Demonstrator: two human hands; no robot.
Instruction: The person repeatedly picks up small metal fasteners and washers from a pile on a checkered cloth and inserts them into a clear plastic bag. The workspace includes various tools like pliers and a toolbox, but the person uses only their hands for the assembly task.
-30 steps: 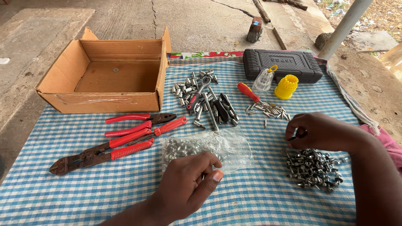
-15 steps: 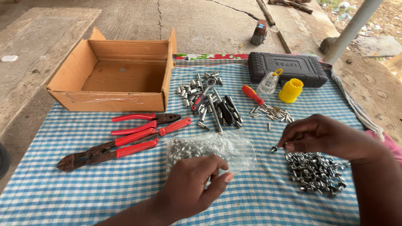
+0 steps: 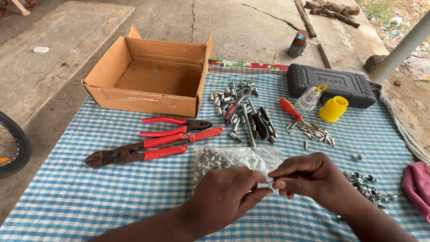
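Note:
My left hand (image 3: 228, 197) and my right hand (image 3: 309, 177) meet over the blue checked cloth (image 3: 89, 197), fingertips pinching one small metal nut (image 3: 269, 183) between them. Just beyond the hands lies a clear plastic bag (image 3: 233, 157) filled with small metal parts. A loose heap of metal nuts (image 3: 369, 187) sits on the cloth to the right of my right hand, partly hidden by the wrist.
An open cardboard box (image 3: 148, 78) stands at the back left. Red-handled pliers and cutters (image 3: 152, 141) lie left of centre. Sockets and a ratchet (image 3: 244, 110), a red screwdriver (image 3: 291, 110), a yellow cap (image 3: 333, 109), a black tool case (image 3: 331, 83), a pink cloth (image 3: 416, 183) and a tyre (image 3: 13, 145) surround them.
My right hand has moved left from the nut heap to meet my left hand. Both hands now pinch a small nut in front of the bag.

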